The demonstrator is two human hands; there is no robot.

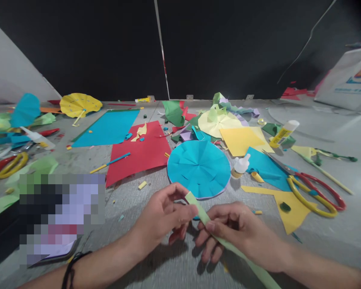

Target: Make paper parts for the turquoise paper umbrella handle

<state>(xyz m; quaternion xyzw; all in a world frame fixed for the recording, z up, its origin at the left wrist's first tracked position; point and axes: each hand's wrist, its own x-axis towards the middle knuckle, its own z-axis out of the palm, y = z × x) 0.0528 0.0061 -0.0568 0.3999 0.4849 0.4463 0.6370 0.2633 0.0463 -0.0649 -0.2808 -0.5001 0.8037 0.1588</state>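
A long strip of light green paper point(243, 257) runs from between my hands down to the bottom edge of the view. My left hand point(168, 212) pinches it near its upper end, thumb over the strip. Further down its length, my right hand point(231, 228) grips it between thumb and fingers. Just beyond both hands lies a round, creased blue paper disc point(198, 166) with a pale purple edge. Right of the disc stands a small white-capped glue bottle point(240, 165).
Red-and-yellow scissors point(313, 192) lie at right, near a glue stick point(285, 133). Red paper point(141, 152), blue paper point(108, 127) and yellow paper point(243, 140) are spread behind. A yellow paper umbrella point(80, 104) sits back left. A blurred-out device point(60, 216) is at left.
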